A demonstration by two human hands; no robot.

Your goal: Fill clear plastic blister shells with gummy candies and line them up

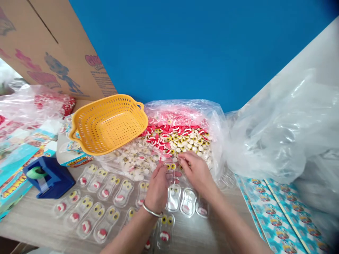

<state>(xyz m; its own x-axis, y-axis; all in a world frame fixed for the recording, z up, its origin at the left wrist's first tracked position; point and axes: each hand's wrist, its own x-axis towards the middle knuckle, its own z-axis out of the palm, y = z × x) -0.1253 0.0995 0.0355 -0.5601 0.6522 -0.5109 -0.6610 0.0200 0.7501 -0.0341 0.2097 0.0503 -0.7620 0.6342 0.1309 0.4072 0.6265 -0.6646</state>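
Note:
My left hand (pixel 158 188), with a metal bangle at the wrist, grips a clear plastic blister tray (pixel 171 175). Two yellow-ringed eye pieces lie at that tray's top end. Close beside it, my right hand (pixel 195 172) is closed in a pinch at the pile's near edge; what its fingertips hold, if anything, is too small to tell. Behind both hands an open clear bag (pixel 215 141) spills red-and-white teeth pieces (pixel 159 139) and eye pieces (pixel 189 141). Several clear trays (pixel 188 201) lie just below my hands.
Rows of trays with eyes and teeth (pixel 124 192) cover the table's left part. A yellow basket (pixel 111 123) tilts on a printed box (pixel 65 155) beside a blue tape dispenser (pixel 50 178). At right are printed card sheets (pixel 278 215) and plastic bags (pixel 272 141); a blue wall (pixel 185 53) stands behind.

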